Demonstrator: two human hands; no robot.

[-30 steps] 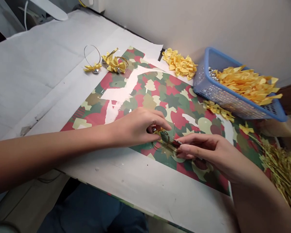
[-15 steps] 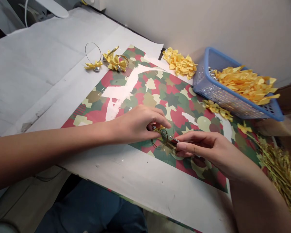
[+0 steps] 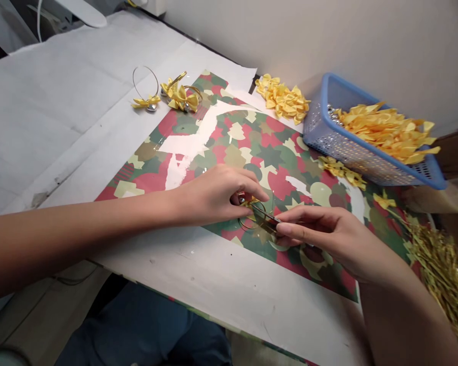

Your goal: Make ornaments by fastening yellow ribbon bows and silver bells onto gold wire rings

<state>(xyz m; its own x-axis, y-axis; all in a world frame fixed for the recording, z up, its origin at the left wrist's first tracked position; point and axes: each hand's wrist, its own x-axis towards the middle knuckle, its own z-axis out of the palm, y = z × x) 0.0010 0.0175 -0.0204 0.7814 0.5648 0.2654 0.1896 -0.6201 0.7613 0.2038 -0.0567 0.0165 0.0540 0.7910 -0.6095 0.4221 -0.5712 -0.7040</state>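
Observation:
My left hand point(image 3: 217, 195) rests on the patterned wrapping paper point(image 3: 248, 152) with its fingertips pinched on a small yellow bow with a bell point(image 3: 247, 200). A thin gold wire ring point(image 3: 252, 219) lies under the bow, between both hands. Just to the right, my right hand point(image 3: 324, 239) pinches a thin gold wire tie point(image 3: 267, 217) that reaches the bow. Both hands are closed and nearly touch each other.
Three finished wire rings with yellow bows and bells point(image 3: 168, 94) lie at the back left. A heap of yellow bows point(image 3: 284, 99) sits by the wall. A blue basket point(image 3: 351, 152) holds more bows and bells. Gold ties point(image 3: 442, 269) pile up at right.
The hands stay in the same place; the right fingers have shifted slightly along the wire tie. The view has barely moved.

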